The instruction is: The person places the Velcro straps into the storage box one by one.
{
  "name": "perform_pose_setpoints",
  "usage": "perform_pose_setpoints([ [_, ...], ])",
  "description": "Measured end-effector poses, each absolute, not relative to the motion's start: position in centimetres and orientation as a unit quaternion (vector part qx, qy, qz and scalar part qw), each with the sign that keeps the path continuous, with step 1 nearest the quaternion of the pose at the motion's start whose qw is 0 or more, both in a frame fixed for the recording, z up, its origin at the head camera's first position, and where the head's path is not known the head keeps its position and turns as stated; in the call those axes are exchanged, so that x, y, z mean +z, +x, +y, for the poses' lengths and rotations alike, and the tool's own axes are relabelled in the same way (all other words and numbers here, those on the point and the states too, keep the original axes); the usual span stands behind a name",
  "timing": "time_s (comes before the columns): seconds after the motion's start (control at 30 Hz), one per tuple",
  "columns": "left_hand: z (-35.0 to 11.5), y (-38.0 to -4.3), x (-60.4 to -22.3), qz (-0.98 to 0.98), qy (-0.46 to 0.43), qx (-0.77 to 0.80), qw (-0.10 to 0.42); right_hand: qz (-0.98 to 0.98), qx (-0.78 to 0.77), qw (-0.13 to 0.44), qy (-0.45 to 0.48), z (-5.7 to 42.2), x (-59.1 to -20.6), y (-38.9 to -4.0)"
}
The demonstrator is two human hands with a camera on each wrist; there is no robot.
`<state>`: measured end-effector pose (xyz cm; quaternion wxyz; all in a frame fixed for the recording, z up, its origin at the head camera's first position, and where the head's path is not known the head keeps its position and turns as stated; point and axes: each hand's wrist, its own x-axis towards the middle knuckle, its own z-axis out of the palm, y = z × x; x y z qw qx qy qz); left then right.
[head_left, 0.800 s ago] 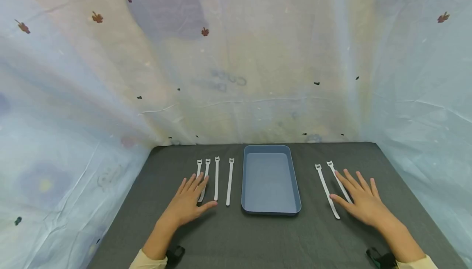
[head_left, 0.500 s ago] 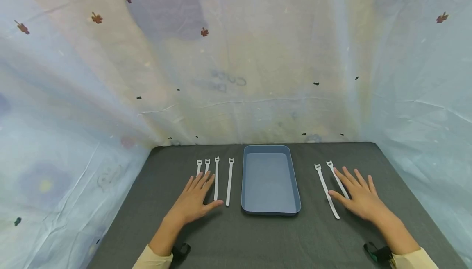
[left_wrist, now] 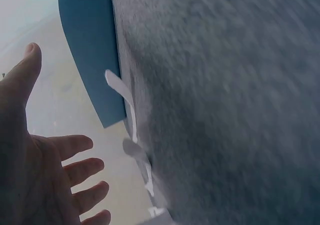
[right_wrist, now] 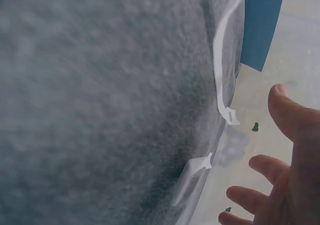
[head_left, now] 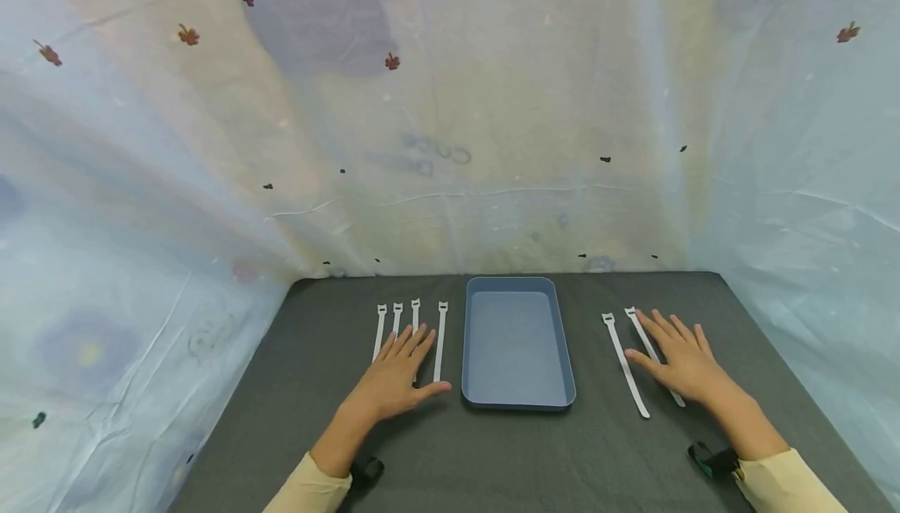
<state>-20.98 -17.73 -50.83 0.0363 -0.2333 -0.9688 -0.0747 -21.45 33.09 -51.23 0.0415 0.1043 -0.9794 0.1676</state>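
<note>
Several white cable straps with slotted heads lie lengthwise left of a blue-grey tray (head_left: 518,349). Over them hovers my left hand (head_left: 388,382), fingers spread, holding nothing; it hides the lower parts of some. The strap nearest the tray (head_left: 440,341) shows beyond its fingertips. On the tray's right lie two more white straps, one nearer the tray (head_left: 626,365) and one farther right (head_left: 643,335). My right hand (head_left: 685,365) is spread above the farther one and partly covers it. In the right wrist view, the hand (right_wrist: 285,175) is apart from both straps (right_wrist: 218,60).
A dark grey cloth (head_left: 548,458) covers the table. Pale patterned sheeting (head_left: 492,146) hangs behind and at both sides. Black wrist straps (head_left: 713,460) sit by the cream sleeves (head_left: 783,482).
My left hand has slid right across the straps, closer to the tray. My right hand has shifted slightly left and away from me. Straps and tray have stayed put.
</note>
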Motion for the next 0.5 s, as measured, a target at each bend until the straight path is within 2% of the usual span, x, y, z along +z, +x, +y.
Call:
perform_pose_setpoints([
  [0.5,-14.9,-21.1,-51.0,-0.962,-0.266,-0.063,0.011,-0.98,0.164,0.041,0.104,33.7,-51.6,-23.8],
])
